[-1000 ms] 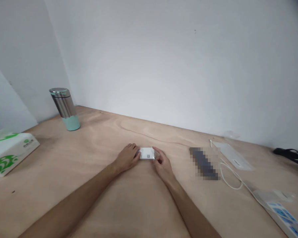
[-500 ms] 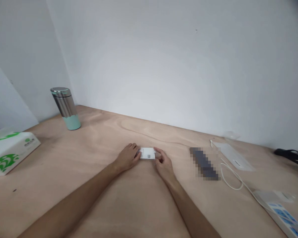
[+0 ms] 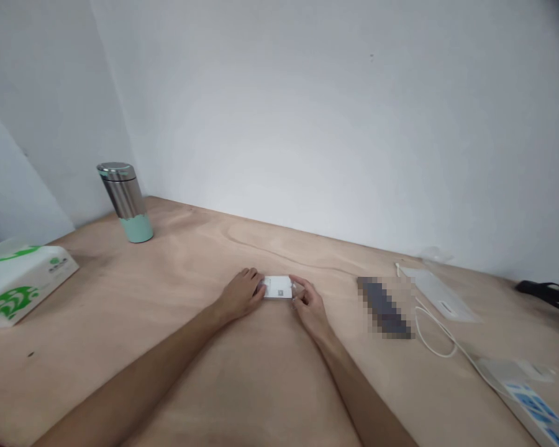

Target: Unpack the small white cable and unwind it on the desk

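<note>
Head view, box: it (image 3: 278, 287) lies on the table (image 3: 242, 385) between your hands.
Left hand: yours (image 3: 241, 293) grips the box's left end, probably to steady it.
Right hand: yours (image 3: 311, 310) seems to pinch clear film (image 3: 298, 289) at the box's right end, likely for control.
Around: flask (image 3: 127, 202) and tissues (image 3: 51, 273), well left of the box; cable (image 3: 440, 354), well right.
Nearest obstacle: pixelated item (image 3: 384, 308), right of the box, apart from your hand.

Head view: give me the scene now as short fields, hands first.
left hand: holding the left end of the white box
right hand: at the clear film on the white box's right end
white box: flat on the wooden table, small dark square mark on top
left side: steel-and-mint tumbler, white-and-green pack
right side: pixelated dark object, white cable
</note>
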`<state>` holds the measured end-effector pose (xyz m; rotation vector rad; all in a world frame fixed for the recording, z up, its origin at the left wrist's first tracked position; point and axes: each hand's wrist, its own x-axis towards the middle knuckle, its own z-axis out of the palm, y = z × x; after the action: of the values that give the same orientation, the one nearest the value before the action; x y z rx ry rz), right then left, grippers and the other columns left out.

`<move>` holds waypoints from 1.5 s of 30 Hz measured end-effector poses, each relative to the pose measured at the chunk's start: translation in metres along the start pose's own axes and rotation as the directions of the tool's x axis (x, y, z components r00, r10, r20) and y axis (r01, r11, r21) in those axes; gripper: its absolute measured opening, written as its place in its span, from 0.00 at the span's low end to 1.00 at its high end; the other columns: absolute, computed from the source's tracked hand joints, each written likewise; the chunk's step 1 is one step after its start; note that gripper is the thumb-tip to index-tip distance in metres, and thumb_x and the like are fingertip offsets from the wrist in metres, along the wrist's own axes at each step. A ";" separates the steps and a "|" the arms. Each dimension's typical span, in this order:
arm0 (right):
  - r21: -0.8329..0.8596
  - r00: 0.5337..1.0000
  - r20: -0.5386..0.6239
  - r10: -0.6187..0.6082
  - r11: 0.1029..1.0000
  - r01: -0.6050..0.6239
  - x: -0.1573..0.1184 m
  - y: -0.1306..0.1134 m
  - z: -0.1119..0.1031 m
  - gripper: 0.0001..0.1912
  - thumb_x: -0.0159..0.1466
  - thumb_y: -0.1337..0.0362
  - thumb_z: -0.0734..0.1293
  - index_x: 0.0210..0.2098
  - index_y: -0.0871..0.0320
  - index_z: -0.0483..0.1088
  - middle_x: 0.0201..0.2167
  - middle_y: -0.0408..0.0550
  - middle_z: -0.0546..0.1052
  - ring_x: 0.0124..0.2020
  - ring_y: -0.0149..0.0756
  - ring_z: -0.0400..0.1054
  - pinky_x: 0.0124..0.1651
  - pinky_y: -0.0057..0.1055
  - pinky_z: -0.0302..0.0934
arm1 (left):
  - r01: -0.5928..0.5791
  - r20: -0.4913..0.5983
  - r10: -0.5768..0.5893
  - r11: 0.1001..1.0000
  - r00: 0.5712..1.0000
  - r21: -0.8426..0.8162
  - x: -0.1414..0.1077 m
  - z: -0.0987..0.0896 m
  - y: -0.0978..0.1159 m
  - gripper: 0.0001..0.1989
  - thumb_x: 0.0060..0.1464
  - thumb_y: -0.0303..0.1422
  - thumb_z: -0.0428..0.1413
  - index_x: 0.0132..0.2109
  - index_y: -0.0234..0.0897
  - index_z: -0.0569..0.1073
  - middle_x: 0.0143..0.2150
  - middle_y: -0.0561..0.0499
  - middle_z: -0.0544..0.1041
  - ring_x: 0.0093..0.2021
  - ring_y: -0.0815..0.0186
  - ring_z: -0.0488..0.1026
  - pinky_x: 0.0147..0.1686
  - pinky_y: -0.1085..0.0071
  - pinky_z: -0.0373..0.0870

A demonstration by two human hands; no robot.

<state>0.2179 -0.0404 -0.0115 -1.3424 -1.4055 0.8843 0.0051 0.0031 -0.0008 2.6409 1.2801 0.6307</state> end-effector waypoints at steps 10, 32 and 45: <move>0.175 0.997 0.071 0.044 0.983 -0.056 0.001 -0.002 -0.004 0.35 0.46 0.70 0.59 0.55 0.58 0.68 0.22 0.39 0.72 0.26 0.32 0.65 0.31 0.28 0.56 | -0.019 -0.009 0.019 1.000 1.000 0.006 0.000 0.002 -0.001 0.17 0.65 0.36 0.41 0.49 0.32 0.70 0.46 0.40 0.72 0.47 0.56 0.66 0.51 0.56 0.65; 0.141 0.994 0.091 0.061 0.987 -0.073 -0.002 -0.013 -0.008 0.33 0.49 0.64 0.66 0.56 0.57 0.68 0.21 0.37 0.69 0.23 0.30 0.59 0.28 0.26 0.52 | -0.007 0.005 0.007 1.000 1.000 0.015 0.000 0.000 0.000 0.17 0.65 0.36 0.42 0.49 0.32 0.70 0.46 0.40 0.72 0.47 0.55 0.67 0.51 0.57 0.65; -0.019 0.942 -0.329 0.069 0.997 -0.079 0.009 0.003 -0.008 0.21 0.51 0.63 0.65 0.45 0.59 0.72 0.42 0.51 0.79 0.36 0.37 0.73 0.42 0.34 0.67 | -0.043 0.003 0.043 0.999 0.999 0.005 0.001 0.003 -0.002 0.15 0.64 0.32 0.42 0.50 0.34 0.69 0.45 0.40 0.72 0.47 0.56 0.66 0.49 0.57 0.65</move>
<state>0.2271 -0.0320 -0.0113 -1.4979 -1.1203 0.6502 0.0053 0.0054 -0.0034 2.6792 1.2281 0.6304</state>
